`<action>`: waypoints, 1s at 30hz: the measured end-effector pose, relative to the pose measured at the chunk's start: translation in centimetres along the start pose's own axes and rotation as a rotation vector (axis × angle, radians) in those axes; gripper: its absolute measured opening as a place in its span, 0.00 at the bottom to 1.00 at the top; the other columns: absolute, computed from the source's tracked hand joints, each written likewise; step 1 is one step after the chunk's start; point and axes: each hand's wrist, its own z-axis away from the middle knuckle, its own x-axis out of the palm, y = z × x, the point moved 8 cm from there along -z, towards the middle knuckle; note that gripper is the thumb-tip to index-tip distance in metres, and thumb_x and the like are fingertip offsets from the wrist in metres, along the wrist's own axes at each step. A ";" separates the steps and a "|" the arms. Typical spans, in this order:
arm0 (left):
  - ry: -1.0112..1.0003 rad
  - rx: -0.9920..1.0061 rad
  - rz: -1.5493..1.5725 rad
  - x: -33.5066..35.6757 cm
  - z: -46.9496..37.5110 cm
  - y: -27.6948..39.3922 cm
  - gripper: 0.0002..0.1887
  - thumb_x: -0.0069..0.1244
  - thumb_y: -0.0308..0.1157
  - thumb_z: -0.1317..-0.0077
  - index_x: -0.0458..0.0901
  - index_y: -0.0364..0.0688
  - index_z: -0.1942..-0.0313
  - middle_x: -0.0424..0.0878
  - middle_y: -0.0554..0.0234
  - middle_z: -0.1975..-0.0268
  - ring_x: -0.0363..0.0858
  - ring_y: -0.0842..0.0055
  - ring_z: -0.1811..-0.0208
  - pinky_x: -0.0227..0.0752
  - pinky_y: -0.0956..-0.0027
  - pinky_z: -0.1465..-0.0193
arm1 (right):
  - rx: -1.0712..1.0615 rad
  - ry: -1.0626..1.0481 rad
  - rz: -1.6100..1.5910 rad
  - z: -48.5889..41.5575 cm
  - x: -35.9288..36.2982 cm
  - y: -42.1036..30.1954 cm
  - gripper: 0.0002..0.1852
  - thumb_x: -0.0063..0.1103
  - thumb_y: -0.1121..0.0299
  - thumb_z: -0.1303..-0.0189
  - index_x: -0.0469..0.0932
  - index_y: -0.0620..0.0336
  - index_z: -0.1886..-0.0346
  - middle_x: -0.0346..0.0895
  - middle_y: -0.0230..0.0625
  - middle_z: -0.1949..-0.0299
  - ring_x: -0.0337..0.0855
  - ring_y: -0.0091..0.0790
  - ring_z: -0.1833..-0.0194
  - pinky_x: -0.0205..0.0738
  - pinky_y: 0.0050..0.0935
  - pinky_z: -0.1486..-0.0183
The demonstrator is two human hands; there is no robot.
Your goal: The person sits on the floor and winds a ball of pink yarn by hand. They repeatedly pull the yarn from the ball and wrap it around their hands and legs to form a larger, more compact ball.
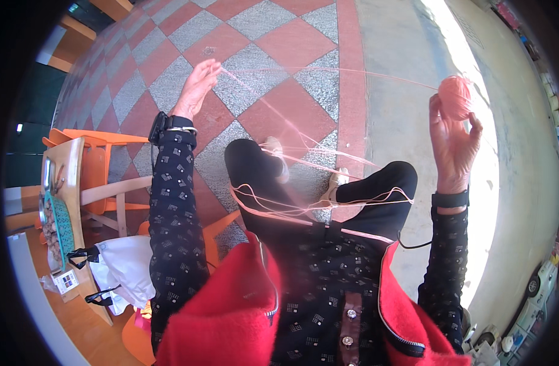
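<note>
My right hand (pixel 455 137) holds up a ball of pink yarn (pixel 456 97) at the right, fingers around its lower side. From the ball a single strand (pixel 339 70) stretches left to my left hand (pixel 200 87), whose fingertips pinch the yarn. More pink strands (pixel 279 109) slant down from those fingertips toward my knees. A loose loop of pink yarn (pixel 279 212) lies around both knees, spanning the gap between my black-trousered legs (pixel 384 187). Several of its strands hang slack over the thighs.
At the left stands a wooden table (pixel 80 183) with a teal basket (pixel 62 228) on it. Orange chairs (pixel 96 169) and white bags (pixel 124 270) are beside it. The floor has red and grey tiles (pixel 293 100), then bare concrete (pixel 394 91). A white car (pixel 538 283) shows far right.
</note>
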 end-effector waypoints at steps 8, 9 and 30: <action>0.457 -0.090 -0.489 0.4 0.0 4.8 0.27 0.53 0.30 0.26 0.67 0.38 0.30 0.82 0.54 0.39 0.79 0.73 0.37 0.72 0.65 0.35 | -0.142 -0.139 0.014 1.5 0.1 -8.9 0.38 0.71 0.72 0.41 0.64 0.58 0.27 0.67 0.48 0.30 0.70 0.47 0.29 0.63 0.46 0.23; 0.385 0.103 -0.445 3.4 0.7 7.2 0.25 0.53 0.31 0.26 0.68 0.39 0.31 0.81 0.52 0.39 0.80 0.71 0.38 0.74 0.65 0.36 | -0.127 -0.033 0.185 1.8 -0.2 -8.4 0.38 0.70 0.70 0.40 0.64 0.60 0.27 0.68 0.48 0.30 0.70 0.46 0.29 0.63 0.46 0.23; -0.711 0.516 -0.389 39.2 18.6 18.1 0.13 0.49 0.37 0.21 0.79 0.36 0.60 0.82 0.59 0.70 0.80 0.85 0.66 0.73 0.71 0.65 | 0.348 -0.300 1.128 6.6 1.8 0.7 0.37 0.75 0.70 0.50 0.68 0.57 0.36 0.77 0.35 0.44 0.77 0.30 0.40 0.70 0.33 0.34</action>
